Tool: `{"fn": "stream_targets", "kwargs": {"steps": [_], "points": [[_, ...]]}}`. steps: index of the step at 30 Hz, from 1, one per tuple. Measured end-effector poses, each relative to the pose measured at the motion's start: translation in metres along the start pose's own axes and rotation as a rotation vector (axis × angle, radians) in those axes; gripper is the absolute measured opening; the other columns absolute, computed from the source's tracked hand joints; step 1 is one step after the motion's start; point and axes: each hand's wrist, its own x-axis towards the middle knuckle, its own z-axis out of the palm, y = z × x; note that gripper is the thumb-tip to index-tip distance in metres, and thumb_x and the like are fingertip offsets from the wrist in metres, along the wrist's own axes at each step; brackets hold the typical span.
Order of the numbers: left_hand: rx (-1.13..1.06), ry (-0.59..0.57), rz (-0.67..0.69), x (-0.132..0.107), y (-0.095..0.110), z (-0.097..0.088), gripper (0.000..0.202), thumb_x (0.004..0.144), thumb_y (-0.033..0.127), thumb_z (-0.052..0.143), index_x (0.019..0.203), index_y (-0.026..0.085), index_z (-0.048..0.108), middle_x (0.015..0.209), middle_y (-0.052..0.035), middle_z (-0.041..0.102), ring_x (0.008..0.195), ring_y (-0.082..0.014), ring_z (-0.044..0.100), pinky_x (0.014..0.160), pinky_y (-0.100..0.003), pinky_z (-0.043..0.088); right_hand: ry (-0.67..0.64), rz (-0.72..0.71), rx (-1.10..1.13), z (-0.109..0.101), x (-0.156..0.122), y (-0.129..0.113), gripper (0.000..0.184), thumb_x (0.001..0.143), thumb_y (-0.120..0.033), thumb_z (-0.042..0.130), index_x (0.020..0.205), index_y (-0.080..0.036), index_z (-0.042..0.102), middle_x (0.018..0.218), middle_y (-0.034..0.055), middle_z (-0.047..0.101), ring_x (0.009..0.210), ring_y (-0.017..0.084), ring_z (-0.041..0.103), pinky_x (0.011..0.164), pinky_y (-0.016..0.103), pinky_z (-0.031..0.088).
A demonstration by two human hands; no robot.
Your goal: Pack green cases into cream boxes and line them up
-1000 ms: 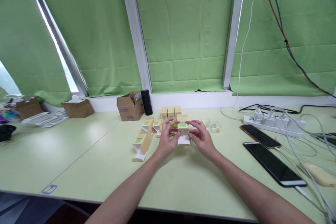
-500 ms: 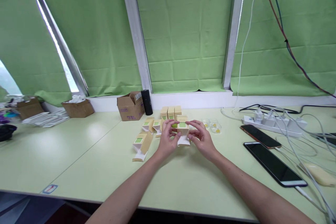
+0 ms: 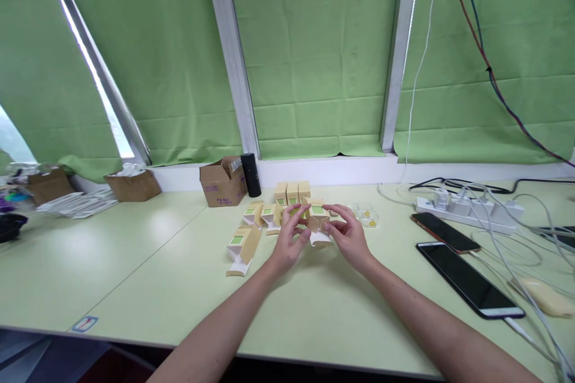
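A small tan cardboard box (image 3: 318, 222) with a green label is between my two hands, its white-lined flap (image 3: 320, 240) hanging open toward me. My left hand (image 3: 290, 236) has its index finger and thumb at the box's left edge. On the right side, my right hand (image 3: 350, 236) grips the box with thumb and fingers. Left of my hands lie similar boxes with open flaps, one nearest me (image 3: 245, 244) and another (image 3: 271, 215) close to my left fingers. Behind stand closed boxes (image 3: 292, 191) in a row. Clear plastic holders (image 3: 367, 215) with yellow pieces sit beyond my right hand.
A brown carton (image 3: 222, 182) and a black cylinder (image 3: 251, 175) stand at the back. To the right lie two phones, the nearer one (image 3: 467, 278) on a cable, a white power strip (image 3: 467, 213) and tangled cords. Another carton (image 3: 133, 184) and stacked white sheets (image 3: 83, 202) are far left.
The box has shifted slightly right and turned a little. My left thumb has slid from its front to its left edge, and my right hand stays on it.
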Motion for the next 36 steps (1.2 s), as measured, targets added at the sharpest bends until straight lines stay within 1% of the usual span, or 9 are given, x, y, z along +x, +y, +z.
{"fn": "stream_targets", "kwargs": {"steps": [2,4,7,12,15,19,25,32,36], "points": [[-0.03,-0.065,0.003,-0.001,-0.001,-0.001,0.069,0.094,0.063,0.059,0.155,0.034,0.045,0.152,-0.0128,0.03,0.119,-0.0268,0.054,0.101,-0.044,0.053,0.017,0.025,0.005,0.0,0.0,-0.003,0.038,0.085,-0.041,0.073,0.121,-0.028,0.07,0.139,0.01,0.049,0.076,0.014,0.07,0.068,0.033,0.063],[-0.035,-0.112,0.001,-0.001,-0.002,0.0,0.085,0.086,0.067,0.068,0.159,0.036,0.037,0.157,-0.0124,0.025,0.124,-0.0293,0.051,0.102,-0.045,0.052,0.03,0.039,0.012,0.0,0.0,-0.005,0.038,0.085,-0.041,0.074,0.121,-0.028,0.07,0.139,0.0097,0.05,0.078,0.015,0.071,0.069,0.033,0.063],[-0.006,-0.13,-0.005,-0.001,-0.003,0.001,0.097,0.079,0.064,0.077,0.161,0.038,0.032,0.161,-0.0118,0.021,0.128,-0.0318,0.048,0.105,-0.046,0.049,0.04,0.04,0.012,0.0,0.0,-0.005,0.037,0.085,-0.039,0.074,0.12,-0.029,0.071,0.138,0.0092,0.05,0.079,0.016,0.072,0.071,0.035,0.064],[0.002,-0.073,-0.007,0.0,-0.003,0.003,0.077,0.09,0.058,0.068,0.157,0.037,0.036,0.157,-0.0121,0.027,0.122,-0.0277,0.051,0.1,-0.044,0.049,0.028,0.013,-0.035,0.002,-0.001,-0.001,0.035,0.086,-0.034,0.071,0.121,-0.031,0.07,0.136,0.0077,0.049,0.08,0.016,0.073,0.082,0.039,0.064],[-0.018,-0.047,-0.003,0.0,-0.003,0.004,0.07,0.093,0.054,0.065,0.155,0.034,0.039,0.155,-0.0122,0.031,0.123,-0.0274,0.051,0.098,-0.041,0.049,0.014,-0.005,-0.066,0.003,-0.003,0.001,0.035,0.087,-0.034,0.071,0.121,-0.031,0.07,0.135,0.0074,0.048,0.078,0.015,0.073,0.08,0.039,0.064],[-0.098,-0.017,-0.008,0.001,-0.005,0.004,0.068,0.092,0.054,0.067,0.151,0.03,0.042,0.151,-0.0136,0.037,0.122,-0.0278,0.054,0.096,-0.039,0.052,-0.019,-0.04,-0.065,0.004,-0.005,0.001,0.036,0.088,-0.033,0.069,0.124,-0.031,0.068,0.134,0.0077,0.046,0.078,0.015,0.071,0.079,0.038,0.064],[-0.213,0.049,-0.058,0.003,-0.009,0.005,0.064,0.09,0.054,0.07,0.142,0.026,0.048,0.133,-0.0135,0.055,0.112,-0.0255,0.06,0.091,-0.037,0.053,-0.086,-0.094,-0.037,0.003,-0.008,-0.001,0.035,0.094,-0.034,0.064,0.129,-0.034,0.066,0.133,0.0086,0.045,0.086,0.017,0.071,0.086,0.043,0.063],[-0.293,0.09,-0.134,0.004,-0.003,0.006,0.058,0.089,0.048,0.072,0.136,0.024,0.048,0.124,-0.0106,0.059,0.105,-0.0217,0.06,0.084,-0.032,0.051,-0.135,-0.116,-0.023,0.003,-0.01,-0.002,0.037,0.096,-0.042,0.064,0.132,-0.034,0.065,0.135,0.0098,0.044,0.089,0.019,0.071,0.091,0.045,0.063],[-0.316,0.097,-0.137,0.005,-0.001,0.005,0.056,0.088,0.048,0.073,0.132,0.024,0.048,0.115,-0.0081,0.061,0.1,-0.0202,0.059,0.08,-0.03,0.05,-0.144,-0.141,-0.031,0.003,-0.011,-0.002,0.038,0.096,-0.04,0.065,0.133,-0.034,0.064,0.136,0.0092,0.043,0.091,0.018,0.07,0.092,0.044,0.062]]}}
